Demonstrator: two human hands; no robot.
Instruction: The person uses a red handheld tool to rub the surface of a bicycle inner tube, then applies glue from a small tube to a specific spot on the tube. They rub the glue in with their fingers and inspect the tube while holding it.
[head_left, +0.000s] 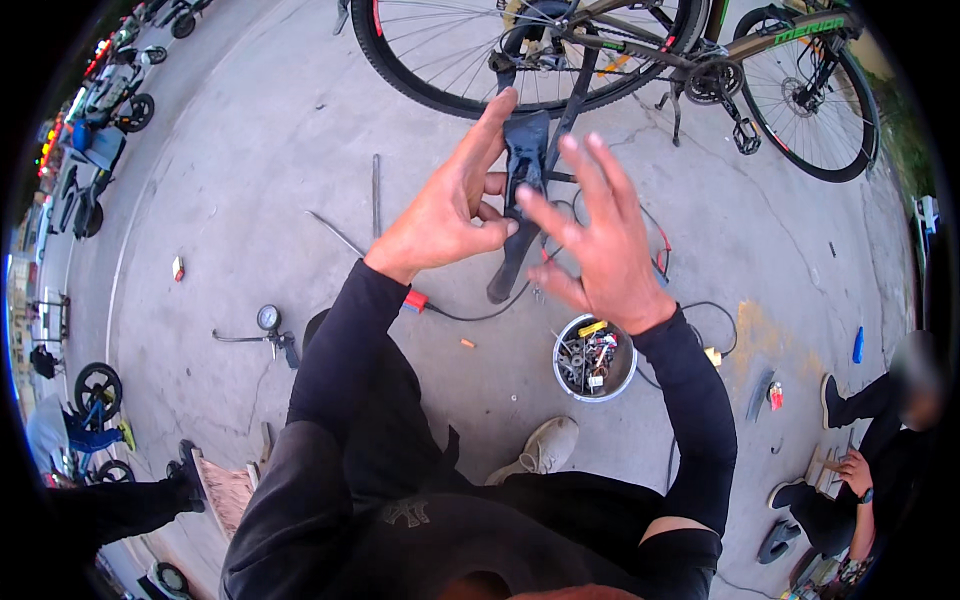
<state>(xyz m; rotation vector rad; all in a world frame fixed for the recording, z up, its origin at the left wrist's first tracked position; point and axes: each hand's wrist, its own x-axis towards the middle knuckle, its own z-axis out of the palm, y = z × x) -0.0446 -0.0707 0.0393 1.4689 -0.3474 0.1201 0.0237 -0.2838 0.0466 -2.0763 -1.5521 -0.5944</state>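
A big brown and black metal bicycle with round black tires (700, 68) stands at one o'clock. The long, flat black rubber tube (526, 145) is between the person's hands, below the bicycle's back wheel. It lies at three o'clock from the left hand (452, 212), which pinches it between thumb and fingers. It is at ten o'clock from the right hand (612, 245). That hand's fingers are spread, one tip over the tube; touching or not, one cannot tell. A round silver metal bowl of small parts (629, 376) sits at six o'clock from the right hand.

The rubber tube (523, 160) looks smooth and partly glossy, the bowl (597, 399) shiny metal, the ground (250, 205) matt concrete.
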